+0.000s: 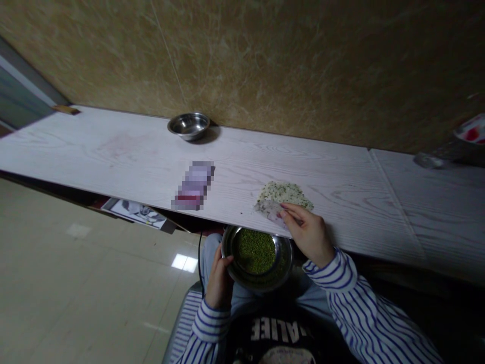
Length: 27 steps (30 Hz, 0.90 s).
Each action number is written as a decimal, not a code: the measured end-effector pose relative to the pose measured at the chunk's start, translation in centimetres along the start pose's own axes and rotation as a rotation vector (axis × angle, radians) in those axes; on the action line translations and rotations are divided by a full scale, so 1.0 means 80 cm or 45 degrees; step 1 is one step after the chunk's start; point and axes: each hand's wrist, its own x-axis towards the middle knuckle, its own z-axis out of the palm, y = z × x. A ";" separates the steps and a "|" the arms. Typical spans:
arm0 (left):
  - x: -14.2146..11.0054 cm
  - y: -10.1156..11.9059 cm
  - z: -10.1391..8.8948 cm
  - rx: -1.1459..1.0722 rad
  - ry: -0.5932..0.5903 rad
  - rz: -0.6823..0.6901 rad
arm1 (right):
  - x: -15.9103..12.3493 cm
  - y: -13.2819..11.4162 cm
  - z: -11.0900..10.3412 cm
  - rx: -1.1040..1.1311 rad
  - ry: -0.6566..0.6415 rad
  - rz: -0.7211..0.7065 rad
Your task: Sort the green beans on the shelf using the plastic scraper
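Observation:
My left hand (pixel 220 275) grips the left rim of a steel bowl (pixel 285 253), thumb over the edge. Small green beans (pixel 255 251), like mung beans, lie in it, and it sits at my lap below the table edge. Between the thumb and fingers of my right hand (pixel 308 230) is a piece of clear plastic (pixel 267 208); whether it is a bag or a sheet I cannot tell. It touches the near side of a pile of white grains mixed with green beans (pixel 284 192) on the white wood-grain table (pixel 341 177).
A second steel bowl (pixel 188 126) stands near the wall. A blurred-out phone-like object (pixel 194 185) lies left of the pile. At the far right is a clear container (pixel 432 159). Below the table edge a drawer (pixel 136 212) sticks out.

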 end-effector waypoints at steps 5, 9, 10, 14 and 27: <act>-0.002 0.001 -0.002 -0.143 -0.023 -0.082 | -0.005 -0.040 0.047 -0.084 -0.054 -0.080; 0.000 0.001 -0.009 -0.108 -0.024 -0.103 | -0.003 -0.045 0.061 -0.234 -0.032 -0.104; 0.000 0.000 -0.010 -0.093 -0.022 -0.094 | -0.003 -0.042 0.058 -0.254 -0.002 -0.097; 0.001 -0.001 -0.008 -0.086 0.013 -0.086 | -0.004 -0.022 0.035 -0.329 0.139 -0.064; -0.001 -0.001 0.011 -0.087 0.001 -0.118 | -0.001 0.011 -0.021 -0.312 0.285 -0.025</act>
